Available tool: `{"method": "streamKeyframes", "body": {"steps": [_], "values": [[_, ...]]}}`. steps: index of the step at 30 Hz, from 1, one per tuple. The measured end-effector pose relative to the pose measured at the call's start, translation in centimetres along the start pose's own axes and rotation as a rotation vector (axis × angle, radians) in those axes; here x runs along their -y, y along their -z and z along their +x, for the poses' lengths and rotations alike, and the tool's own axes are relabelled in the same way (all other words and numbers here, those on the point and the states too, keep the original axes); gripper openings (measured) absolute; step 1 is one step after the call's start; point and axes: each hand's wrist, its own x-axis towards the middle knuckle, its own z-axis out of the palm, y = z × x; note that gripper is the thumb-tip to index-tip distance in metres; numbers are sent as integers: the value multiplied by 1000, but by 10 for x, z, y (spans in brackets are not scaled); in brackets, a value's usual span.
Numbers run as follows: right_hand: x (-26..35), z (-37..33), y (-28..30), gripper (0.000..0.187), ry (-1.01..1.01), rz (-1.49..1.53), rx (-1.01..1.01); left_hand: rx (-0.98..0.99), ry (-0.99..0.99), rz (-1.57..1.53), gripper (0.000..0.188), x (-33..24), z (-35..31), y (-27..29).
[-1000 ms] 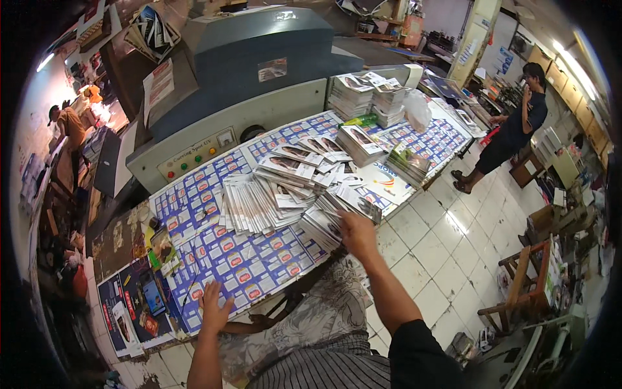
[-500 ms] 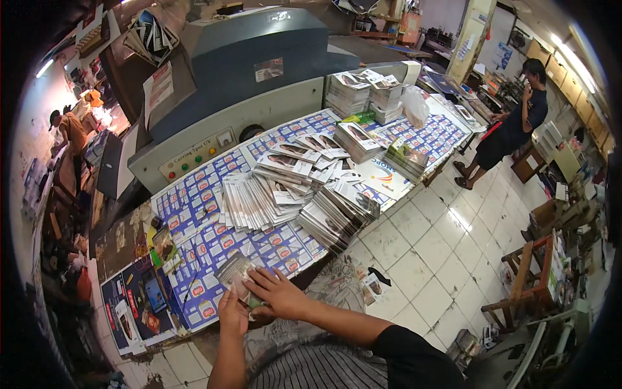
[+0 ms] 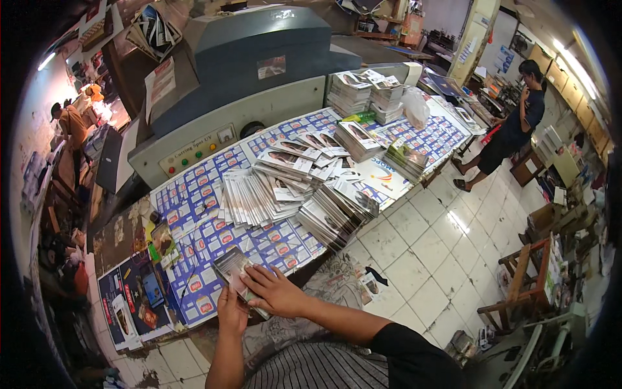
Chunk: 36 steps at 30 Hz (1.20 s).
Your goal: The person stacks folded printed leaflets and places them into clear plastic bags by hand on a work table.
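Observation:
At the table's near edge is a small flat stack of printed sheets (image 3: 231, 264), greyish and glossy, its lower part covered by my hands. My left hand (image 3: 231, 313) grips its near left edge with fingers closed. My right hand (image 3: 277, 292) lies across the top with its fingers stretched out flat. Beyond them, a fanned pile of printed booklets (image 3: 259, 200) with white spines spreads over the table. Closer to the right edge, another leaning row of booklets (image 3: 329, 217) rests against that pile.
A large grey machine (image 3: 262, 48) with coloured buttons runs along the table's (image 3: 197, 249) far side. Booklet stacks (image 3: 350, 95) and a plastic bag (image 3: 414, 107) stand at the far right. A person (image 3: 512, 126) stands beyond; another person (image 3: 71, 123) is at the left.
My right hand has slid slightly on the small stack, baring more of its upper part. The booklet piles lie as before.

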Motion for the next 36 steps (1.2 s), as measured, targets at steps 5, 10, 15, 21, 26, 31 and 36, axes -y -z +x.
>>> {"method": "streamKeyframes", "body": {"steps": [5,10,15,21,26,31,36], "values": [[13,6,14,67,-95,191,1,80,21,111,35,5,2,21],[-1,12,-13,48,78,273,-294,26,-2,93,40,6,3,12],[5,20,4,26,-244,557,-210,-118,-154,449,49,16,8,36],[13,18,2,19,-227,597,-278,-51,28,99,56,18,3,39],[19,14,4,21,-236,736,-150,-53,-53,91,51,18,-7,21],[6,9,-14,31,-252,981,-15,104,-47,98,62,15,-6,22],[7,12,-2,32,-295,928,14,160,-41,-4,58,13,-7,20]]}}
